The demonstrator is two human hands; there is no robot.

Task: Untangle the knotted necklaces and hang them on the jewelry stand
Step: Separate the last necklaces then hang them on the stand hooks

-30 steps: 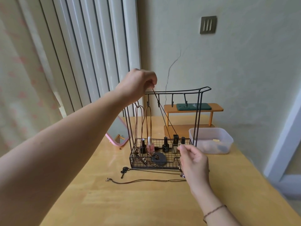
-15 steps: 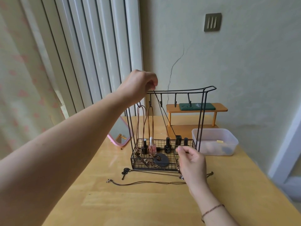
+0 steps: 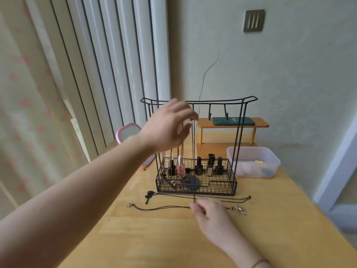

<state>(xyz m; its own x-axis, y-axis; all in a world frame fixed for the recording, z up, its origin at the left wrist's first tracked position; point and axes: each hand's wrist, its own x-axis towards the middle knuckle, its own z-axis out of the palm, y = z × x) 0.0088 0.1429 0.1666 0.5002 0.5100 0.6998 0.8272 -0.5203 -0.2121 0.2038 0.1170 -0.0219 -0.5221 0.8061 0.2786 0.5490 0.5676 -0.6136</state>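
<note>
On the wooden table (image 3: 154, 238), the jewelry stand (image 3: 197, 147) already carries hanging necklaces (image 3: 180, 151). Your left hand (image 3: 170, 126) hovers there, fingers loosely spread. Your right hand (image 3: 210, 213) pinches a dark cord necklace (image 3: 164, 207) lying before the stand.

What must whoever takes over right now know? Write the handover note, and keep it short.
Left hand: open and blurred, up by the top bar of the jewelry stand, holding nothing visible.
Right hand: low over the table, pinching the dark cord that runs straight down from a hook.
Done: brown necklaces hang at the stand's left side.
Left: two cords lie on the table before the stand, one with a black pendant, one with a silver pendant. Free hooks are on the right.
</note>
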